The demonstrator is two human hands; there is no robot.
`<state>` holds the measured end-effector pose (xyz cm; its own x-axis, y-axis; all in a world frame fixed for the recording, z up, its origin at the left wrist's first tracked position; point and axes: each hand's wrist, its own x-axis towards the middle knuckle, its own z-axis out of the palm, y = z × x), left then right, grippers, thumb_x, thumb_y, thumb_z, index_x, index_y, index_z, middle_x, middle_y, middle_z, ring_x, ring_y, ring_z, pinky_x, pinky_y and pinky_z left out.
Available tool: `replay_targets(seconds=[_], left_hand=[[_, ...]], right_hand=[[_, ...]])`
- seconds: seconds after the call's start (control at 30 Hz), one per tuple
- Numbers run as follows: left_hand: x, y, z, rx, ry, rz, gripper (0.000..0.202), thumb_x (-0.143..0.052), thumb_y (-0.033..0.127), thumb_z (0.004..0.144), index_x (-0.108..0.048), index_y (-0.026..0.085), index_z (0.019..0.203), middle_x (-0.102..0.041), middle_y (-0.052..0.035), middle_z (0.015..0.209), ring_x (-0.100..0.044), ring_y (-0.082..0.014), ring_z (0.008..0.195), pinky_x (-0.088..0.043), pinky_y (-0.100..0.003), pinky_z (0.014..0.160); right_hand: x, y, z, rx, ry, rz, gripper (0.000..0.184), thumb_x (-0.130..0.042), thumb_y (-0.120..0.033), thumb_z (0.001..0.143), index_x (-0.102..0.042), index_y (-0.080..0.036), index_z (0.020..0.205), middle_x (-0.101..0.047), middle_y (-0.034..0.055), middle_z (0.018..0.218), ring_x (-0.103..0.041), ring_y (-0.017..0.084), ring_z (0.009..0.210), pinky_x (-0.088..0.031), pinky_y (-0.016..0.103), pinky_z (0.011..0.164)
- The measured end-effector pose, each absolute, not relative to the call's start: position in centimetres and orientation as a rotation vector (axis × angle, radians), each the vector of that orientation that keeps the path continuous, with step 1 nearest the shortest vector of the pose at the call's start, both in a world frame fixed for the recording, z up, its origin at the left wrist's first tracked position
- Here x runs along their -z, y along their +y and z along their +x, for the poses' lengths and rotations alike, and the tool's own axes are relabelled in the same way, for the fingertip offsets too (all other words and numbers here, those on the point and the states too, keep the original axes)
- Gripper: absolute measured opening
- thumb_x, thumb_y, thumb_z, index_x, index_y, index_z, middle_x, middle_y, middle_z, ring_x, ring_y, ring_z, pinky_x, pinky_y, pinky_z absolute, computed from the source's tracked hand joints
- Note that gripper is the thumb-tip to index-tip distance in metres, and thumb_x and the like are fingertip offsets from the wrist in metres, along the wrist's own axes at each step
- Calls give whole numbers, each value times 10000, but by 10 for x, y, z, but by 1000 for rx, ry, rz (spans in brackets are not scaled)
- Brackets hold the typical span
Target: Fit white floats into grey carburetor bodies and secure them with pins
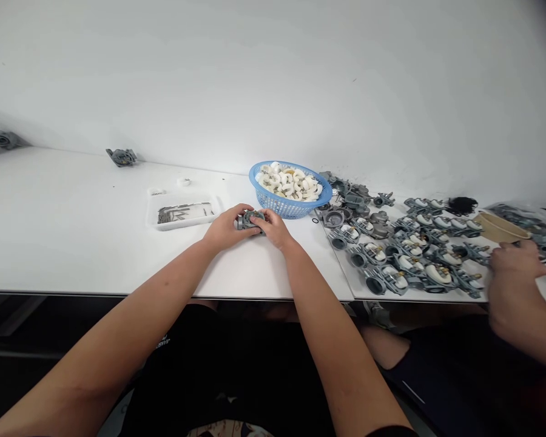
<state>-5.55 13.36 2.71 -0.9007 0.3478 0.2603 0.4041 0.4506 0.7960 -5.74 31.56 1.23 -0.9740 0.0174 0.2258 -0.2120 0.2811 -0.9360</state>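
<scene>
Right now I am holding a grey metal carburettor (253,216) just above or on the worktop (73,243); I cannot tell whether it is touching the surface. My left hand (226,229) is gripping it from the 9 o'clock side and my right hand (275,228) from the 3 o'clock side, the fingers of both bending around it.

Taking that part as the clock's centre, with 12 pointing away from me, a blue plastic basket (282,206) is standing close by at 1 o'clock, heaped with white ring-shaped floats (289,182). At 9 o'clock a shallow white tray (188,225) is holding thin dark metal pins (170,215). Further out at 10 o'clock, a lone carburettor (122,158) is lying near the wall (200,73). One black O-ring (315,221) is resting at 3 o'clock, and beyond it many carburettors with white floats (409,261) are spreading from 3 to 4 o'clock. Past these, a co-worker's hand (519,260) is reaching beside a tan bowl (503,228).
</scene>
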Motion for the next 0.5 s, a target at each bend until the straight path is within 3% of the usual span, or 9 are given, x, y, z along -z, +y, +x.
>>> replay_targets(seconds=[0.2,0.33,0.5], left_hand=[[-25,131,-55,1389,-2655,-633,744,-794,650,668,-509,309,1265,-636,-53,1167,-614,-251,999,-459,-320,735],[-25,124,-62,1482,-2610,-745,850,-860,634,578,-465,265,1233,-596,-57,1178,-607,-183,826,-461,-301,684],[-30,117,-64,1462,-2670,-767,803,-846,656,596,-510,262,1210,-607,-52,1153,-553,-140,709,-436,-289,645]], right_hand=[[-17,316,-57,-1930,-2311,220,375,-704,-428,662,-625,-195,944,-635,12,892,-585,186,884,-483,300,778],[-18,317,-59,-2025,-2240,269,365,-613,-361,634,-614,-199,961,-644,19,931,-593,188,936,-492,313,847],[-19,317,-59,-2077,-2221,283,351,-598,-349,629,-612,-196,944,-664,25,924,-605,189,907,-507,319,833]])
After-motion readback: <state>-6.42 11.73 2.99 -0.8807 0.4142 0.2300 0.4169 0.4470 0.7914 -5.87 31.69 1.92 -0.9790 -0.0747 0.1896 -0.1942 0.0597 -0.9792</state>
